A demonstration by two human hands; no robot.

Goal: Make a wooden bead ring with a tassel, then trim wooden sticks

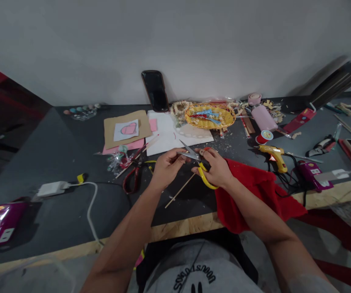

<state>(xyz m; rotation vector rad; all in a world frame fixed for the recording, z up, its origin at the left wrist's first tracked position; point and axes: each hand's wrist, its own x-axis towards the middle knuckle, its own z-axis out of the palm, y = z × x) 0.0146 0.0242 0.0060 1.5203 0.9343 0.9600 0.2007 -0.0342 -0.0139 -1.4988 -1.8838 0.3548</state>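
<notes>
My right hand grips a pair of scissors with yellow and black handles. The blades stand apart and point left, toward my left hand. The fingers of that hand are pinched together near the blades; whatever lies between them is too small to name. Below the scissors a thin wooden stick rests on the dark table. A red cloth lies under my right forearm and hangs over the table's front edge. Left of my left hand is a red-handled tool.
Behind my hands are white sheets, a yellow basket and a phone leaning on the wall. A yellow glue gun, a red thread spool and a purple power strip are at right. A white charger with its cable lies left.
</notes>
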